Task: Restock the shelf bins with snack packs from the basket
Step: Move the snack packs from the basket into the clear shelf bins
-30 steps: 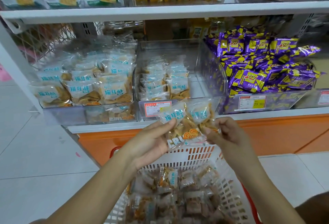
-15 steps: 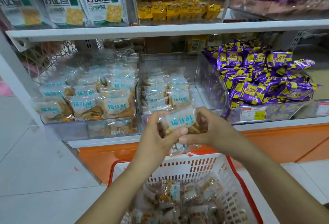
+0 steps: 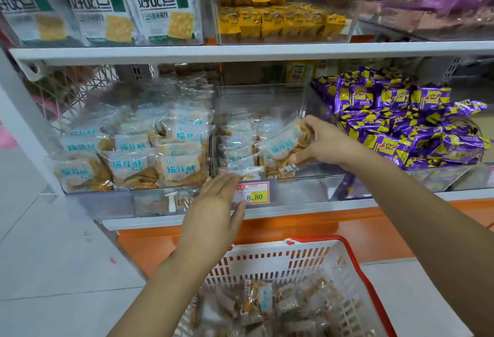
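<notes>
My right hand grips clear snack packs with blue lettering and holds them inside the middle clear shelf bin, above the rows of like packs there. My left hand is flat with straight fingers, just in front of that bin's front wall by the price tag, and holds nothing. The white basket with a red rim sits below, with several more packs in it.
The left bin is full of the same blue-lettered packs. A bin of purple and yellow packs stands to the right. The shelf above carries cracker bags and yellow packs. An orange base runs under the shelf.
My right hand has carried the packs up from above the basket into the middle bin. My left hand has let go of them and now lies flat by the price tag.
</notes>
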Demonstrator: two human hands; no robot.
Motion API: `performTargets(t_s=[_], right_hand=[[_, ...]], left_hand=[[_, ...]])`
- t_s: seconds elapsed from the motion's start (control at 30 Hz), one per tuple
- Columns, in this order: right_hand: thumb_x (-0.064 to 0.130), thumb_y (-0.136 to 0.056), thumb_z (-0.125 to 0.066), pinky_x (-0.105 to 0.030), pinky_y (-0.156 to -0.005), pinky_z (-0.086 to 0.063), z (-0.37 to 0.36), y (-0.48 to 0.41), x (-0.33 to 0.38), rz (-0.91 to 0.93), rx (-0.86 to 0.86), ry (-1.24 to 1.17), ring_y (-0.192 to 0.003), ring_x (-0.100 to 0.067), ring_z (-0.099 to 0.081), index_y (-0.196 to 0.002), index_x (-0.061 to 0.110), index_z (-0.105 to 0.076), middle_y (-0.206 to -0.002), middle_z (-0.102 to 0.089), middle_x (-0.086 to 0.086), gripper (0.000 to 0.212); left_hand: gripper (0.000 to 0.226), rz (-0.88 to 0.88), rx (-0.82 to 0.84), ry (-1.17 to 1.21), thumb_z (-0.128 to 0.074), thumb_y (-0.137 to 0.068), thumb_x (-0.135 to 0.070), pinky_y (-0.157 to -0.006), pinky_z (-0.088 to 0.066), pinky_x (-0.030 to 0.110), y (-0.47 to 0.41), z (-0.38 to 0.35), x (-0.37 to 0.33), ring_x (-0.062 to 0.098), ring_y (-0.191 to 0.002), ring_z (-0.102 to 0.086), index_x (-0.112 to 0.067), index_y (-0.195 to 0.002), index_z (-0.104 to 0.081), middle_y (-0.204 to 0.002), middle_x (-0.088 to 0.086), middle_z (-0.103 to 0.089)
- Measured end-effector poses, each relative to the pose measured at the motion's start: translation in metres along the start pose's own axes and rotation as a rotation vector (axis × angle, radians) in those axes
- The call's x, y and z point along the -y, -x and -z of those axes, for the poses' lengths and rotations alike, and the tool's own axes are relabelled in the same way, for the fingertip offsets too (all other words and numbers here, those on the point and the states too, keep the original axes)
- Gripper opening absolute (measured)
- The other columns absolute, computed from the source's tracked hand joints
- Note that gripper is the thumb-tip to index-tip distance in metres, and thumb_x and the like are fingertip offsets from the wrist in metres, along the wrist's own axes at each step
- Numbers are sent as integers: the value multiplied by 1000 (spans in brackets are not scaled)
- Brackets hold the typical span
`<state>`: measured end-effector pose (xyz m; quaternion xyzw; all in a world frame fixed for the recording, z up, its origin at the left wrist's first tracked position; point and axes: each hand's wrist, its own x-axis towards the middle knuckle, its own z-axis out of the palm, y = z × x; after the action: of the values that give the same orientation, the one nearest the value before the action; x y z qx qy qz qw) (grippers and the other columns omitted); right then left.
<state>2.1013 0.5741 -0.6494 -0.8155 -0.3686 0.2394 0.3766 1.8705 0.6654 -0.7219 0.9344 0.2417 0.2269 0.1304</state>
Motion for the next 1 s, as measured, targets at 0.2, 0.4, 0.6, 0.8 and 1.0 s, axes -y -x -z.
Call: performTargets(t_s=[0.2, 0.4, 0.6, 0.8, 1.0], right_hand=[[10, -67, -85, -21, -68, -47, -6, 0, 4, -35, 123, 189, -92, -14, -59, -105, 17, -66, -97, -63, 6, 43], [40, -80, -74, -24, -59, -42, -7, -12, 2, -201, 279, 707, -81, -17, -57, -104, 7, -66, -90, -65, -2, 42], [18, -79, -77, -29, -77, -59, -15, -23, -7, -388, 477, 237, -70, -18, -70, -84, 2, -68, -81, -74, -13, 20], [11, -84, -72, -19, -50, -54, -15, -9, -3, -339, 272, 113, -44, -9, -63, -84, 2, -62, -53, -67, -1, 13], [25, -88, -65, -34, -92, -45, -30, 48, 23, 34, -228, 408, -112, -26, -55, -124, 10, -49, -126, -52, -9, 41]], left_hand=[[43, 1, -27, -3, -58, -88, -26, -107, -22, 35, -1, 0, 3, 25, -122, -55, -9, -127, -60, -130, 9, -60], [45, -12, -19, 24, -59, -91, -25, -109, -17, 29, -2, 1, 3, 22, -130, -47, -12, -134, -53, -138, 5, -53], [47, -15, -24, 43, -65, -89, -19, -109, -18, 29, -1, 2, 5, 20, -130, -47, -12, -133, -54, -137, 5, -53], [50, -55, -19, 90, -61, -91, -21, -110, -13, 19, -3, 6, 10, 0, -131, -26, -17, -139, -47, -144, -3, -43], [37, -110, -149, 238, -53, -89, -21, -99, -40, 23, 24, 11, -1, 3, -117, -50, -13, -124, -63, -123, -10, -56]])
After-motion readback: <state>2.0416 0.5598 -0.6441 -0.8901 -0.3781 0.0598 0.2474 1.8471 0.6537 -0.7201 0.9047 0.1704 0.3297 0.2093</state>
